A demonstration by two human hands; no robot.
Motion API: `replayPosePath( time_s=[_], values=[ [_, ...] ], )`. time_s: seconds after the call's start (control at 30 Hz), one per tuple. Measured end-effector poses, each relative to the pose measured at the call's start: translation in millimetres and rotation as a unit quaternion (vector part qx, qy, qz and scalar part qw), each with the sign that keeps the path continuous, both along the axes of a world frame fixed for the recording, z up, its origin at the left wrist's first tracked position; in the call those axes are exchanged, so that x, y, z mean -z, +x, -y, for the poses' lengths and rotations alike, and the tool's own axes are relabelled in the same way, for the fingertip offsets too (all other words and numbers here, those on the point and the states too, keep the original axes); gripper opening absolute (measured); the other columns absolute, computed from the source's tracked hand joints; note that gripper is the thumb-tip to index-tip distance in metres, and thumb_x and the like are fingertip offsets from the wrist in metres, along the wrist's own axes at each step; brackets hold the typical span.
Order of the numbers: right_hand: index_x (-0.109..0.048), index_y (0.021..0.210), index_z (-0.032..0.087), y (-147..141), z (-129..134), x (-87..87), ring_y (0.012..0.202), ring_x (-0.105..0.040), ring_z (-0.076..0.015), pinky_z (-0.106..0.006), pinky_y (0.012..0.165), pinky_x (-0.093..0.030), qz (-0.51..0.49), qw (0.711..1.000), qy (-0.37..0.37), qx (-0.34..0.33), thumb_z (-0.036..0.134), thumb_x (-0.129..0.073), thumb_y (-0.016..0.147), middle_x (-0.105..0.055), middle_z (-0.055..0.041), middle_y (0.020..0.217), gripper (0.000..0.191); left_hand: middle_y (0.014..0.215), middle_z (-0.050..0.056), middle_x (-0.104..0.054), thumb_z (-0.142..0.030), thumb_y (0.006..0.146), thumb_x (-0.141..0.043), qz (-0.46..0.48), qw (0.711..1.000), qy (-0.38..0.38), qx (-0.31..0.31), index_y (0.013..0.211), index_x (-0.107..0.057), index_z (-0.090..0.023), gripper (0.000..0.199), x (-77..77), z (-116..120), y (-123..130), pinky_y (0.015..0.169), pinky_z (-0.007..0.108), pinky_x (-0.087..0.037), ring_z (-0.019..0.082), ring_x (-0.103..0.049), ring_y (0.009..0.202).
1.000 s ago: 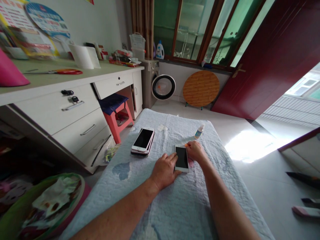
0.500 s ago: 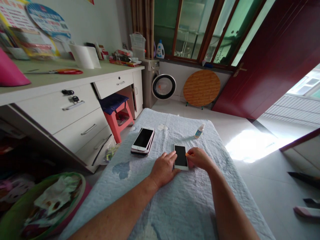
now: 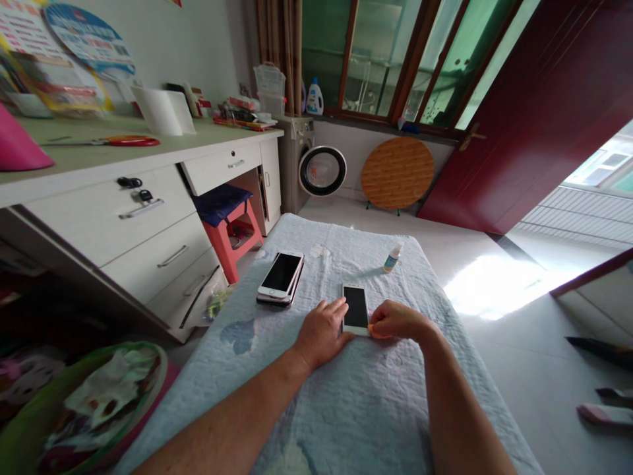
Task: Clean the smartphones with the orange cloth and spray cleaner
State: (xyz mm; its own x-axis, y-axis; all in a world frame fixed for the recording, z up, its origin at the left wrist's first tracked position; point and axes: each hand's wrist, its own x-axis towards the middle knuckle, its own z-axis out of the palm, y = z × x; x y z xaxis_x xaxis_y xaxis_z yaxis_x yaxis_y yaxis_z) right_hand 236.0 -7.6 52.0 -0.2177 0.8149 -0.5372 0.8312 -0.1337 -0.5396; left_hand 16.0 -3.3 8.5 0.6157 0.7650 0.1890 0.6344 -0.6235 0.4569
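A white phone (image 3: pixel 355 309) with a dark screen lies on the pale blue quilted cloth (image 3: pixel 346 409). My left hand (image 3: pixel 322 333) rests at its left edge, fingers fairly straight and touching the phone, holding nothing. At the phone's lower right edge, my right hand (image 3: pixel 395 320) pinches a small orange cloth (image 3: pixel 378 332). To the left lies a stack of phones (image 3: pixel 281 276), a white one on top. A small spray bottle (image 3: pixel 392 258) stands upright beyond my right hand.
On the left are a white desk (image 3: pixel 163 191), a red stool (image 3: pixel 235 237) and a basket (image 3: pixel 158 376) with tissues. Behind stand a washing machine (image 3: pixel 293 165) with its door open and a round wooden board (image 3: pixel 398 173). A red door (image 3: pixel 514 112) is at right.
My right hand and the orange cloth have moved down along the phone's right edge to its lower corner. My left hand stays at the phone's left side.
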Motion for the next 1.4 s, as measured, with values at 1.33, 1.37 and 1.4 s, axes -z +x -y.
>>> replayPosePath(
  time_s=[1.33, 1.37, 1.4],
  values=[
    [-0.074, 0.071, 0.014, -10.5, -15.1, 17.3, 0.055, -0.049, -0.0102, -0.021, 0.052, -0.03, 0.088, 0.959, 0.244, 0.113, 0.022, -0.05, 0.072, -0.06, -0.0011, 0.056, 0.025, 0.131, 0.012, -0.054, -0.049, 0.08, -0.064, 0.012, 1.0, 0.0, 0.001, 0.127, -0.053, -0.016, 0.058, -0.4, -1.9, -1.9, 0.103, 0.041, -0.039, 0.028, -0.048, 0.119],
    [-0.074, 0.069, 0.014, -9.9, -13.6, 14.9, 0.054, -0.048, -0.0096, -0.021, 0.051, -0.03, 0.081, 0.963, 0.234, 0.103, 0.022, -0.05, 0.071, -0.059, -0.0007, 0.055, 0.025, 0.131, 0.012, -0.054, -0.048, 0.08, -0.064, 0.013, 1.0, 0.0, 0.0, 0.126, -0.053, -0.016, 0.057, -0.4, -2.1, -1.7, 0.102, 0.04, -0.039, 0.028, -0.049, 0.119],
    [-0.073, 0.067, 0.013, -9.4, -12.2, 12.3, 0.053, -0.046, -0.0091, -0.02, 0.05, -0.029, 0.074, 0.968, 0.222, 0.093, 0.021, -0.05, 0.07, -0.058, -0.0003, 0.053, 0.024, 0.131, 0.012, -0.054, -0.048, 0.08, -0.064, 0.014, 1.0, 0.0, 0.0, 0.126, -0.054, -0.016, 0.057, -0.3, -2.3, -1.5, 0.102, 0.04, -0.039, 0.028, -0.049, 0.118]
  ],
)
